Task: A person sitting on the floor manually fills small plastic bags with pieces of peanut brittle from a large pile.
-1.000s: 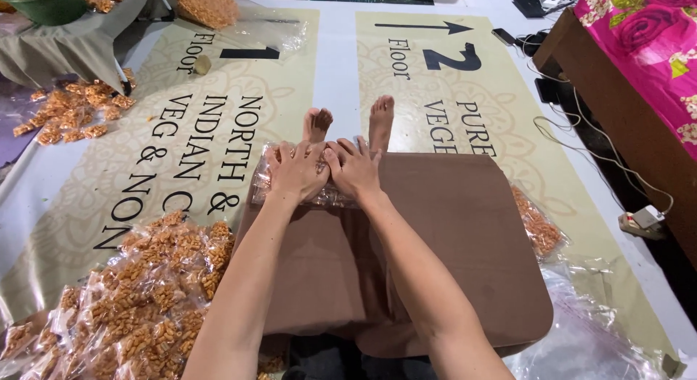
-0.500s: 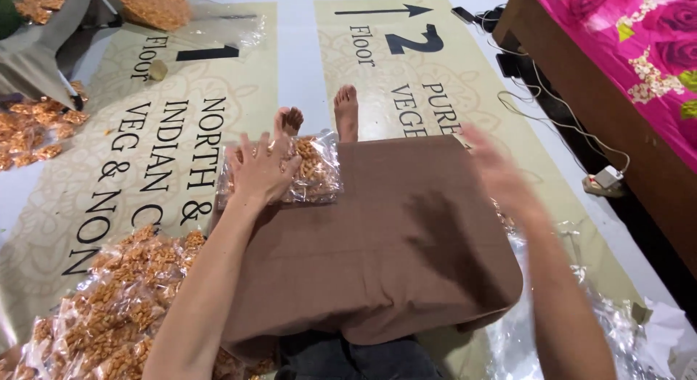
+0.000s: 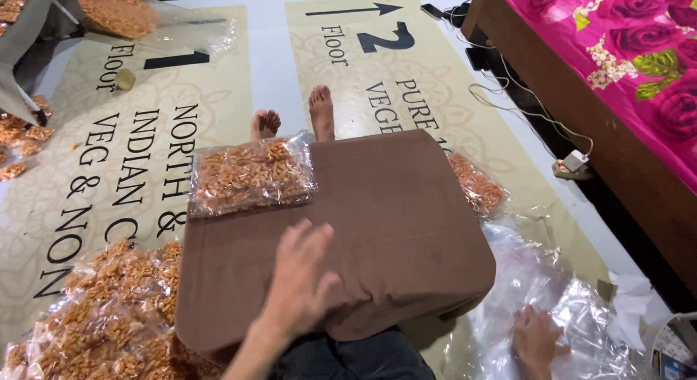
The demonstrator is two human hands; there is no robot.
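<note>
Nearest the viewer, the left hand (image 3: 301,278) is seen resting flat on a brown cloth (image 3: 377,227) spread over the lap, its fingers loosely spread and holding nothing. The right hand (image 3: 537,340) is lowered to the floor beside the lap, its fingers spread upon a heap of empty clear plastic bags (image 3: 552,293); whether a bag is pinched cannot be told. At lower left, just beside the cloth, a pile of filled snack packets (image 3: 102,315) is shown lying on the floor.

Farther out, one filled packet (image 3: 250,175) of orange snack lies flat across the far left corner of the cloth, apart from both hands and near the bare feet (image 3: 294,122). Another filled packet (image 3: 475,185) lies on the floor against the cloth's right edge. Printed floor banners (image 3: 145,133) underlie everything. At far top left a large bag of loose snack (image 3: 120,13) is seen; a bed with a pink floral cover (image 3: 624,53) stands at right.

Progress is judged as midway: many packets are filled and stacked, while empty bags and bulk snack are left.
</note>
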